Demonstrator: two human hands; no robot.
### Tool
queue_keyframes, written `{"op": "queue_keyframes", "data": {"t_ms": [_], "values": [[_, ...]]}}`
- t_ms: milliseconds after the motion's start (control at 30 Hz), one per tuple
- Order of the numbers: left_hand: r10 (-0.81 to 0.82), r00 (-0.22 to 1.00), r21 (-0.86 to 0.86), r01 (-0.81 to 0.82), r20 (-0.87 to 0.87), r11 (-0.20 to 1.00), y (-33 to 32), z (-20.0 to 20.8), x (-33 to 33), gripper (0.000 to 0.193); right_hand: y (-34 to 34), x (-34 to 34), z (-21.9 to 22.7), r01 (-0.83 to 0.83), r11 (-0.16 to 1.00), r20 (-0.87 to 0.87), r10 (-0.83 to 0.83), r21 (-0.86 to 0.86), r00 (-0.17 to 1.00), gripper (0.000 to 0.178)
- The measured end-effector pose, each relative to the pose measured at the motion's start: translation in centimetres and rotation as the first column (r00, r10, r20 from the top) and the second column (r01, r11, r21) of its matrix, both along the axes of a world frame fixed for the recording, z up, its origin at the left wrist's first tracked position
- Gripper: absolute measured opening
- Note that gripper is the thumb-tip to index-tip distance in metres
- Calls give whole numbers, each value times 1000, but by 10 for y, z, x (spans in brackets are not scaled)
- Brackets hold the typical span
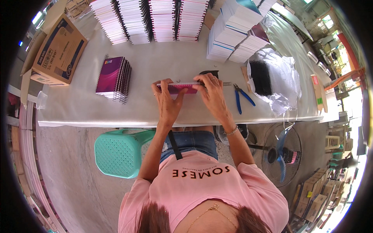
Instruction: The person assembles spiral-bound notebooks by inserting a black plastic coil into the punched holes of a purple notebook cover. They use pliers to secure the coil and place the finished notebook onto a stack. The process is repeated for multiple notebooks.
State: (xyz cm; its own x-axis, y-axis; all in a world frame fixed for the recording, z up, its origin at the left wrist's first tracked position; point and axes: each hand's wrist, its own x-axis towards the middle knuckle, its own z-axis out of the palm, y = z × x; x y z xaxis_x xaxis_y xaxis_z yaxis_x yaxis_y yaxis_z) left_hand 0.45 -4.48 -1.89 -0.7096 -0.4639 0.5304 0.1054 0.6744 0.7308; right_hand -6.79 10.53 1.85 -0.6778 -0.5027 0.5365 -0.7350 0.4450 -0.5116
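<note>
My left hand (168,101) grips the left part of a purple notebook (183,89), which stands with its hole-punched edge upward. At its right end my right hand (211,95) is closed, fingers on top and thumb against the cover. A thin spiral wire coil (227,84) sticks out to the right from behind my right fingers; how far it runs into the holes is hidden. Diagonal cutters with blue handles (238,104) lie right of my right hand. Behind that hand rests a partly covered black object (213,73).
Coil-bound purple notebooks (109,79) are piled at left, near an open cardboard box (58,52). Tall notebook stacks (163,23) and white book blocks (223,35) line the back. Black coils (261,78) lie on white plastic wrap (281,73). Below are a green stool (118,153) and a fan (281,155).
</note>
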Motion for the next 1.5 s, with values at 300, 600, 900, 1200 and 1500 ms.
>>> {"op": "queue_keyframes", "data": {"t_ms": [300,600,900,1200,1500], "values": [[-193,980,40,191,49,981,-33,9,16,56,19,-14,0,126,983,220,-153,130,963,29],[-195,979,95,189,52,977,-40,-3,19,72,28,-36,-15,34,925,844,328,-377,425,44],[-236,972,104,233,11,967,-39,-8,16,75,47,-25,21,-303,884,825,451,-358,340,37],[-288,958,82,287,-7,954,-41,-6,16,74,52,-26,16,-341,875,784,468,-345,408,36],[-362,932,257,345,24,903,-33,-10,19,98,42,-20,14,-220,971,822,196,-89,535,36]]}}
